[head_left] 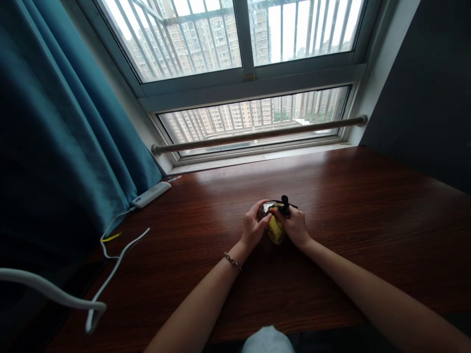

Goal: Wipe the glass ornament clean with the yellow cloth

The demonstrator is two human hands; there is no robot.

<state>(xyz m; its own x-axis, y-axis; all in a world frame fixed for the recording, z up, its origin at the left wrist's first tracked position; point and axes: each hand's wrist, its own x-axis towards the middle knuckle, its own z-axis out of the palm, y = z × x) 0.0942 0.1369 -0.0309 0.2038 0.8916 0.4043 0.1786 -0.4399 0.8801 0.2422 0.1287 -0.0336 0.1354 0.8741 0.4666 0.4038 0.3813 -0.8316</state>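
Both hands meet at the middle of a dark wooden table [353, 206]. Between them is a small yellow and dark packet [274, 228] with a shiny wrapper, topped by a small black part [285, 204] whose nature I cannot tell. My left hand [252, 227] wraps the packet's left side, thumb on top. My right hand [295, 226] grips its right side, fingers pinching near the black part. A beaded bracelet [232, 261] circles my left wrist.
A white power bank [150, 194] lies at the table's far left, with white cables [110, 274] trailing toward me. A teal curtain [55, 137] hangs on the left. A barred window [250, 73] with a rail [257, 133] runs behind the table.
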